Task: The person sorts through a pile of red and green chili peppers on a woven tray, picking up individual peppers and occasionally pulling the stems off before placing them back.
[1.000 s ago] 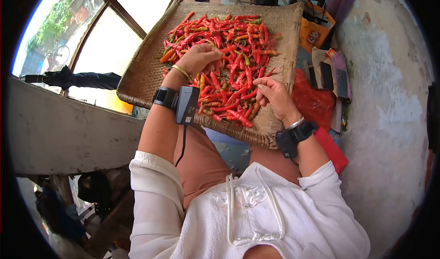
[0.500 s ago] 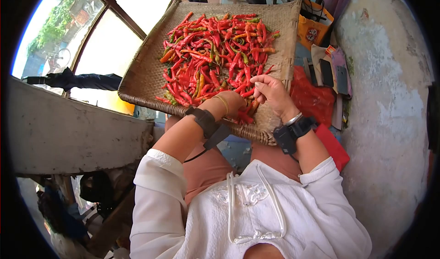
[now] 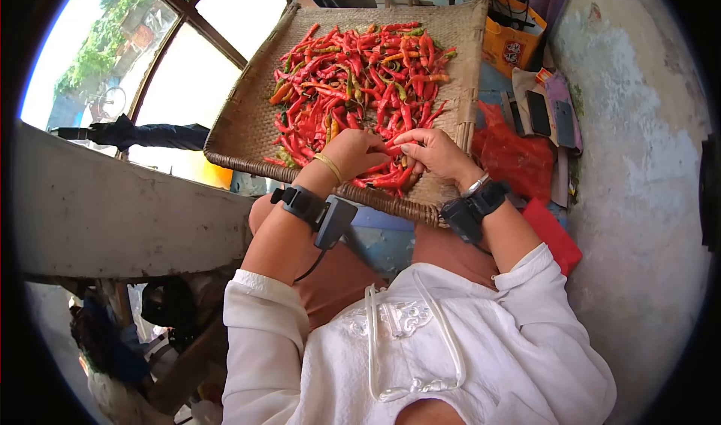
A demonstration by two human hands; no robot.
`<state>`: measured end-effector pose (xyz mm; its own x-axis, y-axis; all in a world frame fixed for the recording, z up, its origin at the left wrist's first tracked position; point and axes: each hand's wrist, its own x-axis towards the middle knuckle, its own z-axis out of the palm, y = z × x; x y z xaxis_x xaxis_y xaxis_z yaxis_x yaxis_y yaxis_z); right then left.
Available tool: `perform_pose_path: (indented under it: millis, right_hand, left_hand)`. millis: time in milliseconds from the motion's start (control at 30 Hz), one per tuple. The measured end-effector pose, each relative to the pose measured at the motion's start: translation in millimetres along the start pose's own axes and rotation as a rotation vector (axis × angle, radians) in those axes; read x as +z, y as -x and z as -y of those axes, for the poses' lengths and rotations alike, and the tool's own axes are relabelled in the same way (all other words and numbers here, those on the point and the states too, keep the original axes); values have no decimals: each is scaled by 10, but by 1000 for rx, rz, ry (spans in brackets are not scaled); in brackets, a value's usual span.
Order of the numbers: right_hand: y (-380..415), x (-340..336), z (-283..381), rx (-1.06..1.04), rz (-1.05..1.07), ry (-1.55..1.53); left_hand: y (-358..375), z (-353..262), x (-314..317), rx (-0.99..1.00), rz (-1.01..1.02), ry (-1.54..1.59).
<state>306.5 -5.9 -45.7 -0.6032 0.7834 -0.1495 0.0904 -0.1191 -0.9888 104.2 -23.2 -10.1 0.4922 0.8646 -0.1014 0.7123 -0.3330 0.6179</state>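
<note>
red chillies (image 3: 353,79) heaped beyond both hands, left hand (image 3: 354,153) and right hand (image 3: 434,153) pinching one.

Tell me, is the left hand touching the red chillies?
Touching. The head view shows the left hand resting on the pile of red chillies, fingers curled into them.

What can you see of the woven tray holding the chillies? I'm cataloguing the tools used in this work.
The woven tray is a flat, roughly square winnowing basket of tan plaited fibre with a thicker bound rim. It rests tilted on the person's lap, its far edge raised. A heap of chillies, mostly red with some orange and green, covers its middle and right; the left strip is bare weave. The left hand and right hand meet over the near edge, fingers among the chillies.
</note>
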Motion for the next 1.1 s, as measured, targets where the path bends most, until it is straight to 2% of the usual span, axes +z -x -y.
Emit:
perform_pose_path:
  millis: [100,200,333,400,467,533,600,633,700,767,800,867,933,1000,1100]
  right_hand:
    - [-11,15,38,14,-70,-13]
    - [-40,-10,83,40,-135,2]
    - [-23,-72,266,138,-69,20]
    - [-65,-148,371,247,36,84]
    - [-206,-218,537,268,48,158]
    - [-396,-278,751,189,-33,157]
    - [-593,-180,981,-90,-254,-262]
    - [-692,-193,1020,-92,-247,-248]
    - [-873,-222,967,-162,-497,5]
    - [-987,-309,543,-83,-310,650]
    - [-941,-269,442,62,-113,897]
    - [-718,-53,345,171,196,1064]
    - [-585,18,190,404,321,1107]
    - [-473,54,92,299,425,1333]
    - [-369,113,150,217,407,1488]
  left_hand:
    - [112,142,-119,-224,-147,-65]
    - [144,428,-270,-254,-180,-199]
    - [76,798,-284,-320,-258,-358]
    - [13,932,-242,-353,-244,-286]
    - [-7,1033,-209,-303,-214,-194]
    - [13,1089,-130,-283,-203,-127]
    - [-15,1065,-117,-300,-291,-170]
    - [-21,1025,-115,-403,-292,-173]
    - [-10,957,-116,-445,-305,-203]
    - [2,923,-146,-497,-249,-280]
    - [0,918,-163,-489,-256,-274]
    - [15,919,-180,-383,-143,-291]
    - [10,935,-132,-350,-135,-290]
    - [41,904,-106,-319,-126,-292]
    - [90,809,-109,-374,-128,-269]
